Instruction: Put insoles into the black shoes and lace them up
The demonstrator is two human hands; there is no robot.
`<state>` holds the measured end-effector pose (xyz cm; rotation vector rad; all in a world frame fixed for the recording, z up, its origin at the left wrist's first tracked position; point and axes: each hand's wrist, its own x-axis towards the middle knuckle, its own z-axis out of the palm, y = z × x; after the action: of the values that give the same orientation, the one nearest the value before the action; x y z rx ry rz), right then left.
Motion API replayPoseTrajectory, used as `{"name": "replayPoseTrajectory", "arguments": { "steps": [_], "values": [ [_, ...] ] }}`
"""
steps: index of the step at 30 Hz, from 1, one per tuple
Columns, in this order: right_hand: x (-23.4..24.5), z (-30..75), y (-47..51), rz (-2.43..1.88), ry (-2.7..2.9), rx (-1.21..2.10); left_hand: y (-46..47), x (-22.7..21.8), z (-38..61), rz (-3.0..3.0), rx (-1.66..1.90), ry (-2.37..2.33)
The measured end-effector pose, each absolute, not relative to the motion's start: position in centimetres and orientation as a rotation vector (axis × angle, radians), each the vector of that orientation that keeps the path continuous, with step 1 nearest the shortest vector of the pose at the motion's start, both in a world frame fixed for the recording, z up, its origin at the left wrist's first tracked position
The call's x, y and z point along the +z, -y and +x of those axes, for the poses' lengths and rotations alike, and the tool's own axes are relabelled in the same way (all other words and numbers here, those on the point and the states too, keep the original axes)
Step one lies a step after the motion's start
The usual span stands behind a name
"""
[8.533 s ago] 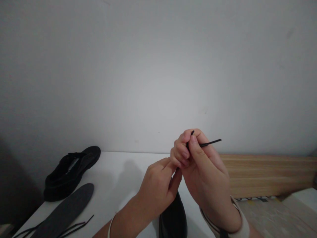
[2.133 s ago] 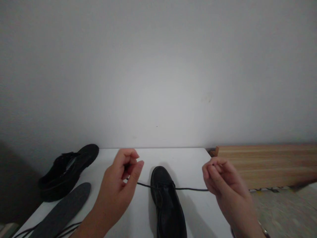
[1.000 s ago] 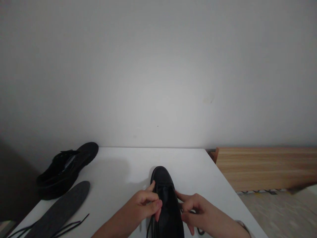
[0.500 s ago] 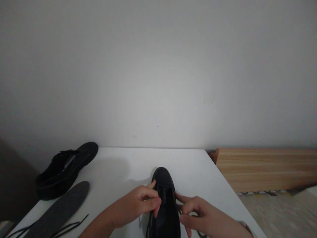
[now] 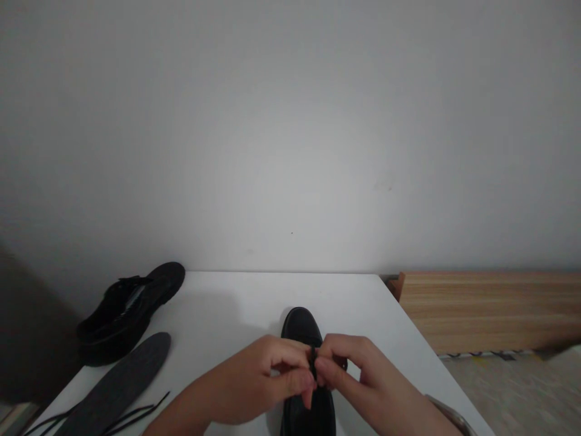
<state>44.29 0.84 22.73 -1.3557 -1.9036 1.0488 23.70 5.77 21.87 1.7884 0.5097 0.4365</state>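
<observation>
A black shoe [image 5: 302, 324] lies on the white table, toe pointing away from me. Over its upper, my left hand [image 5: 279, 375] and my right hand [image 5: 347, 369] meet with thumbs and index fingers pinched. Between their fingertips shows a narrow black piece [image 5: 313, 357] at the shoe's opening; whether it is lace or the edge of a flap, I cannot tell. A bit of black also shows beyond my right fingers. My hands hide the middle of the shoe, and its heel end runs out of view at the bottom.
Another black shoe [image 5: 120, 318] rests at the table's left edge. Near it lie a dark grey insole [image 5: 120, 384] and loose black laces [image 5: 140, 412]. A pale wall [image 5: 290, 151] rises behind the white table [image 5: 218, 303]. Wooden boarding [image 5: 490, 309] stands beyond the right edge.
Both hands have come together over the shoe from its two sides, their fingertips now pinching a black piece between them. The view has shifted slightly.
</observation>
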Motion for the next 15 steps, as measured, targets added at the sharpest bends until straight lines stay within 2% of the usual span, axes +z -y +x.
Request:
{"name": "replayPoseTrajectory", "arguments": {
  "steps": [4, 11, 15],
  "values": [
    [22.8, 44.3, -1.3, -1.211, 1.780, 1.006, -5.9, 22.5, 24.6, 1.865, 0.399, -0.534],
    [19.9, 44.0, -2.0, -1.066, 1.528, 1.310, -6.1, 23.2, 24.4, 1.925, 0.565, -0.575],
    [19.1, 43.0, -2.4, -1.015, 1.518, 1.349, -6.1, 23.3, 24.3, 1.928, 0.620, -0.540]
  ]
}}
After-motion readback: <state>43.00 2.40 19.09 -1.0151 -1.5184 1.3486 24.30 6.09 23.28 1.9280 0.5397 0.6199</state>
